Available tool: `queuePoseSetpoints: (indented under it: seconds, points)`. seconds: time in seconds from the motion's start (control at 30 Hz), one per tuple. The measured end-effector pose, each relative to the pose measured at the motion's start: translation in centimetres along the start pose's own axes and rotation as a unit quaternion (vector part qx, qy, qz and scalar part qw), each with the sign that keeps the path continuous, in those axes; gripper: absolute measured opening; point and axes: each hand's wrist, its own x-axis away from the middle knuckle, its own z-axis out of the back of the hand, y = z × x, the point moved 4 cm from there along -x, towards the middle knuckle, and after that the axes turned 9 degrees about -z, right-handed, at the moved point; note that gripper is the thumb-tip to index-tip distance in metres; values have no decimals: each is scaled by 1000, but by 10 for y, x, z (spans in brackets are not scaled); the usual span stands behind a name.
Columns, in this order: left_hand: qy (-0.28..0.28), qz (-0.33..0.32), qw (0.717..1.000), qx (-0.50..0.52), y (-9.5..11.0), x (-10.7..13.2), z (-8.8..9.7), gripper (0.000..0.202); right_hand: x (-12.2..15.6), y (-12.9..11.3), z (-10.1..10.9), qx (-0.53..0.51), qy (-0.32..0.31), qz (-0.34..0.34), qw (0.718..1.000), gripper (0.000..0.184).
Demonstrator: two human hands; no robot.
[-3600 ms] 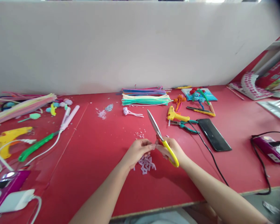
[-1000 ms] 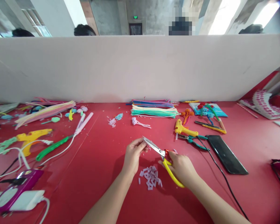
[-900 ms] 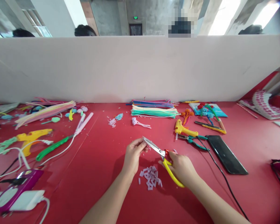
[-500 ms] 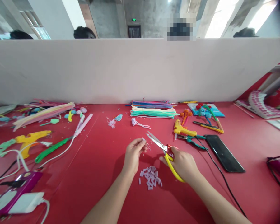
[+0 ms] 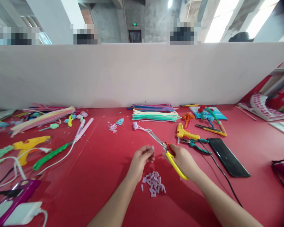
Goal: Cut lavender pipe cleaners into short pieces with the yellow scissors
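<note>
My right hand [image 5: 182, 157] grips a pair of scissors [image 5: 171, 157] with yellow and red handles, its blades pointing up and left. Close by on the left, my left hand [image 5: 142, 157] pinches a small lilac piece [image 5: 152, 148] between thumb and fingertips. The piece looks like a short cut length of pipe cleaner. On the red table below both hands lies a pile of short lilac pieces [image 5: 153, 183]. Beyond the blade tips rests a lilac pipe-cleaner shape [image 5: 138, 126] with a round head and thin stems.
Bundles of pipe cleaners [image 5: 155, 116] lie against the white partition [image 5: 132, 75]. On the right are a yellow glue gun [image 5: 186, 132], pliers [image 5: 198, 145] and a black phone [image 5: 228, 157]. To the left are another glue gun [image 5: 29, 146], a lilac-plated iron [image 5: 84, 130] and cables.
My left hand has shifted right, toward the scissors, with the small piece. The scissors have moved slightly left, and their blades look closer together.
</note>
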Motion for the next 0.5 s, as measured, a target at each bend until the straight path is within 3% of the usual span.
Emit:
queuePoseSetpoints:
  seconds: [0.13,0.23,0.5]
  points:
    - [-92,40,995,-21,-2,5,-13,16,7,-10,-7,-167,-52,21,984,19]
    - [-120,52,991,-38,-1,8,-18,17,11,-9,-11,-235,-76,16,969,16]
    - [-177,28,975,-134,-5,10,-19,13,12,-1,-16,-179,-64,-1,982,13]
